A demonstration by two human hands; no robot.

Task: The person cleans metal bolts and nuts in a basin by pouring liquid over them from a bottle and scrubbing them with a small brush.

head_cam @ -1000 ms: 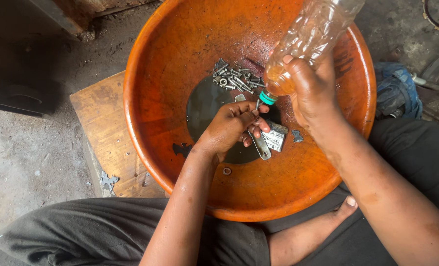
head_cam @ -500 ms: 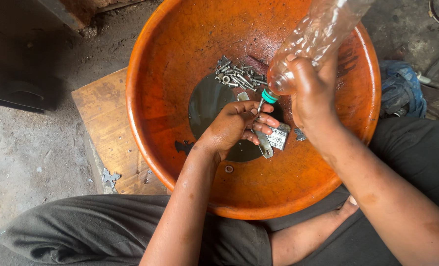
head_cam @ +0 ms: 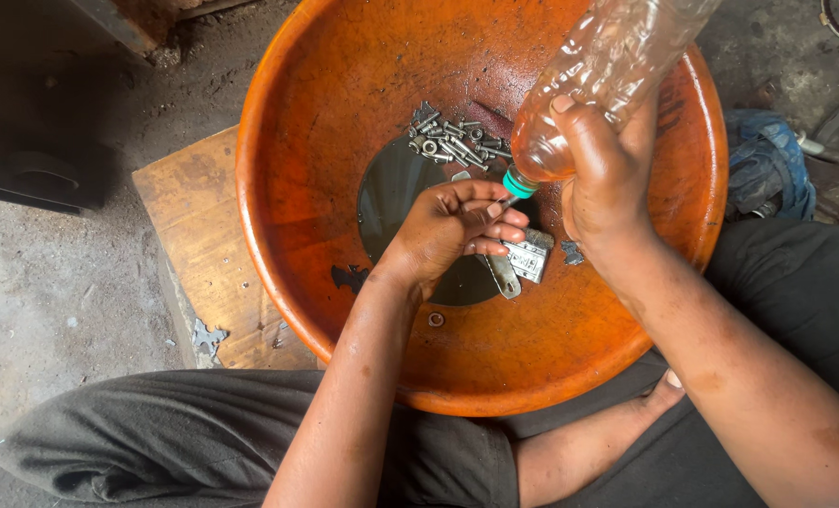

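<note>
A wide orange basin (head_cam: 325, 122) rests on my lap with dark liquid pooled at its bottom. My right hand (head_cam: 607, 179) grips a clear plastic bottle (head_cam: 607, 75), tipped neck-down, its green cap (head_cam: 518, 183) close to my left hand. My left hand (head_cam: 452, 230) is curled over the pool, fingers closed on a small metal part that is mostly hidden. A flat metal bracket (head_cam: 518, 263) lies just under those fingers. A heap of bolts and nuts (head_cam: 452, 141) sits at the far side of the pool.
A wooden block (head_cam: 203, 245) stands under the basin's left side on the concrete floor. Blue cloth (head_cam: 767, 174) lies at the right. My legs in dark trousers (head_cam: 184, 433) frame the basin's near edge.
Both hands have stayed almost still. The bottle stays tilted toward my left hand; the view has shifted slightly.
</note>
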